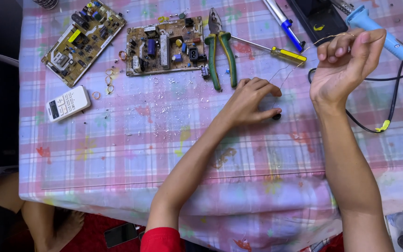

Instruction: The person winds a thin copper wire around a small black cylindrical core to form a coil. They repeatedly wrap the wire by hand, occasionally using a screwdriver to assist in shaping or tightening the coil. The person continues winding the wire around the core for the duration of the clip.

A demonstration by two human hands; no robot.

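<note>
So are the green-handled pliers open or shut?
Slightly open: the pliers lie flat on the table, handles spread apart, tips nearly together.

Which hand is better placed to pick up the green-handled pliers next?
Probably the left hand: it rests on the checked tablecloth right beside the green-handled pliers, pinching only a small black part. The right hand is raised, holding thin wire.

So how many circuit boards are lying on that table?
2. One circuit board lies tilted at the far left; the other board sits beside the green-handled pliers. None seems hidden.
</note>
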